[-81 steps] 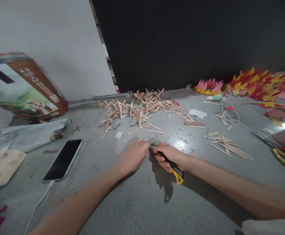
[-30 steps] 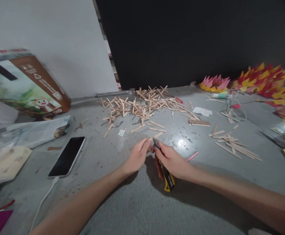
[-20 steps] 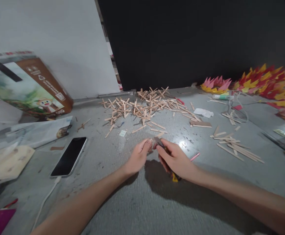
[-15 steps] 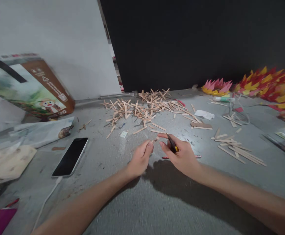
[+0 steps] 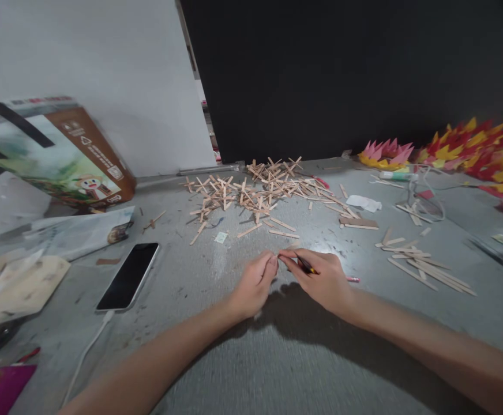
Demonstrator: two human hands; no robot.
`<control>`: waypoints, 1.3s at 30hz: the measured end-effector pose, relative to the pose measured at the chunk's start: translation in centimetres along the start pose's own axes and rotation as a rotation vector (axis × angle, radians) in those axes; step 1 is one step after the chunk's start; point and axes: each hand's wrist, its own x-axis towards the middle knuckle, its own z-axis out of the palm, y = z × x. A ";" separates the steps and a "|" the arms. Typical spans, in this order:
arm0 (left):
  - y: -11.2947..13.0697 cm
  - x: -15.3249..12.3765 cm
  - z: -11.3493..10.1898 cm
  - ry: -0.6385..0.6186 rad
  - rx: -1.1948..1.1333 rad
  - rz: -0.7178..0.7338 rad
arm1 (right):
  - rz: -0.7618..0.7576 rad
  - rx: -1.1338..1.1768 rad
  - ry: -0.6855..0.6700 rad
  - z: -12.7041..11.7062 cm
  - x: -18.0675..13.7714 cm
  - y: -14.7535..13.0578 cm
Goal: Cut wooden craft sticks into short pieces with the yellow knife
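Pinching a wooden sliver (image 5: 279,255)

Fingertips of the left hand (image 5: 255,283) close narrowly on the pale, barely visible wooden sliver. They touch the right hand (image 5: 324,279), whose fingers curl around a slim black-and-yellow utility knife (image 5: 306,266). Both sit low over the scuffed grey table (image 5: 251,369), near heaped flat craft sticks (image 5: 255,190).

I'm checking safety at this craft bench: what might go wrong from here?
The right hand holds the utility knife tucked between its fingers while both it and the left hand pinch the stick piece; if the blade is out, it may nick a finger. The piece might slip and vanish among the loose sticks.
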 end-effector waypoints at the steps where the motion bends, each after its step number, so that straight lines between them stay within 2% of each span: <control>1: 0.0 0.0 0.0 -0.001 -0.005 0.001 | -0.005 0.004 0.004 0.0 0.0 0.0; 6: 0.1 0.0 0.2 -0.006 -0.021 -0.020 | -0.011 -0.027 0.028 0.0 0.0 0.0; 13: 0.2 -0.1 0.2 -0.004 0.022 -0.025 | 0.100 0.029 0.038 0.1 0.1 -0.6; 17: 0.4 -0.1 0.2 -0.012 0.034 -0.022 | 0.102 0.049 0.037 0.1 0.2 -0.9; 26: 0.4 -0.1 0.3 -0.010 0.087 -0.023 | 0.163 -0.045 -0.020 0.1 0.4 -0.8; 35: -0.1 0.0 0.4 -0.022 0.050 -0.026 | 0.139 -0.141 -0.177 0.2 0.4 -0.6; 39: -0.2 0.1 0.3 -0.010 -0.012 -0.057 | 0.145 -0.079 -0.146 -0.2 0.6 -0.8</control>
